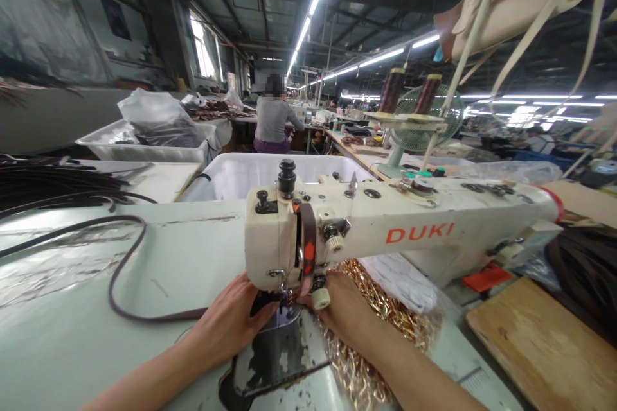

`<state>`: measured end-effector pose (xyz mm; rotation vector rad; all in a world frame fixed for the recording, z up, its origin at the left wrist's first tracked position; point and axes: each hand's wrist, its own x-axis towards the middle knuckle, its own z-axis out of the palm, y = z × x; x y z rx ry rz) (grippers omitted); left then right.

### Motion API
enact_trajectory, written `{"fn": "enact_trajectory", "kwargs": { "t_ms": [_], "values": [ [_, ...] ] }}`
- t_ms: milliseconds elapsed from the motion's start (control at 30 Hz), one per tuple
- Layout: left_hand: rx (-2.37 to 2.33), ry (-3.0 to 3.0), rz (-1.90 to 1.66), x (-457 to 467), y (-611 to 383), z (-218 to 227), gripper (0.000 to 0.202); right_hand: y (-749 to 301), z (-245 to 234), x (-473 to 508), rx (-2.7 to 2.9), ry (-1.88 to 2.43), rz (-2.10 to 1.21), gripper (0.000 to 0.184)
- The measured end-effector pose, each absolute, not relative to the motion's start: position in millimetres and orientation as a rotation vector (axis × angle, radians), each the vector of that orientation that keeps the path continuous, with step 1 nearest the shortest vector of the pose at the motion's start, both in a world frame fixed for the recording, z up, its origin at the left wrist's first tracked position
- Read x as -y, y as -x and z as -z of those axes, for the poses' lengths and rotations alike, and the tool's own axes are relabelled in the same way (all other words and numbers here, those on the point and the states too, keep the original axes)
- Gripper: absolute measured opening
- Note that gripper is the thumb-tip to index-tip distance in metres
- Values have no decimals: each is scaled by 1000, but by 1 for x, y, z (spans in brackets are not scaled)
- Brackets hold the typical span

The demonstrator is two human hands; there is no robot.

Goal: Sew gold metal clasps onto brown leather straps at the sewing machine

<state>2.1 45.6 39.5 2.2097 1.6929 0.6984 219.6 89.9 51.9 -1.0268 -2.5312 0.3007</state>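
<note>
A cream sewing machine (pixel 414 228) marked DUKI lies across the pale green table (pixel 72 321). Both hands reach under its head at the needle. My left hand (pixel 230 322) lies on the table with fingers pressed on a dark strap (pixel 126 308) that loops away to the left. My right hand (pixel 343 311) sits just right of the needle, its fingers hidden behind the machine head. A heap of gold chain (pixel 385 314) in clear plastic lies under and beside my right forearm.
A white plastic bin (pixel 241 173) stands behind the machine, another with bags at the back left. Dark straps (pixel 43 183) are piled at left. A wooden board (pixel 540 347) lies at right. Thread cones and a green fan (pixel 424 119) stand behind. A person sits far ahead.
</note>
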Motion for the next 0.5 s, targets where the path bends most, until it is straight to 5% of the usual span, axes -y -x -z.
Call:
{"fn": "enact_trajectory", "kwargs": {
  "t_ms": [500],
  "values": [
    [-1740,-2244,-510,-45,3,-43,30,-227,-75,-90,2566,1090,-450,9]
  ]
}}
